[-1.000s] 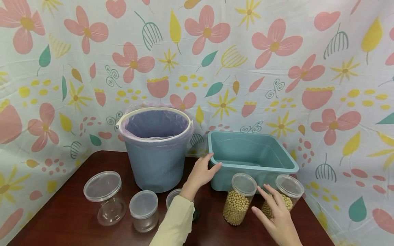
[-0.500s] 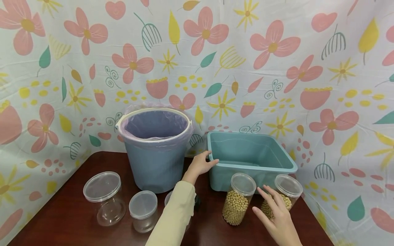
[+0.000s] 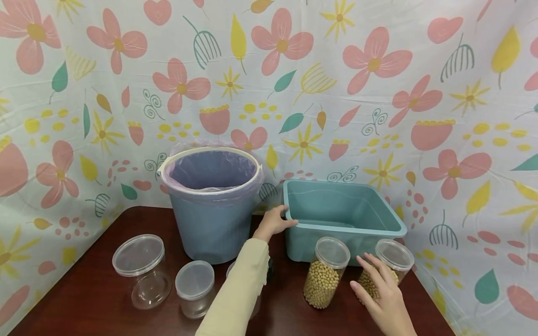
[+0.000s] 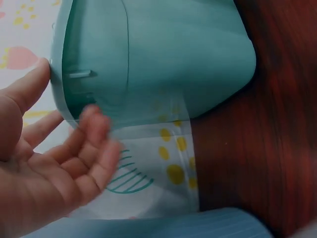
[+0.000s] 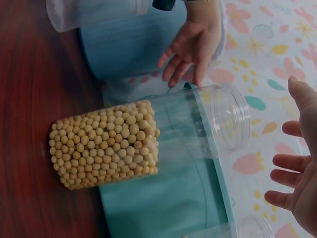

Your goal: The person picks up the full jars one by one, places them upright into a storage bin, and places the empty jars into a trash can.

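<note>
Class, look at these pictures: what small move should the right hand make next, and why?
The right hand should probably ease toward the left jar of beans: in the right wrist view its fingers are spread and apart from that jar, which stands upright on the table, while the left hand is at the teal tub.

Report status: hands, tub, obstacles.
Left hand at left side of tub. Right hand open, holding nothing. Tub upright; two bean jars before its near side.
</note>
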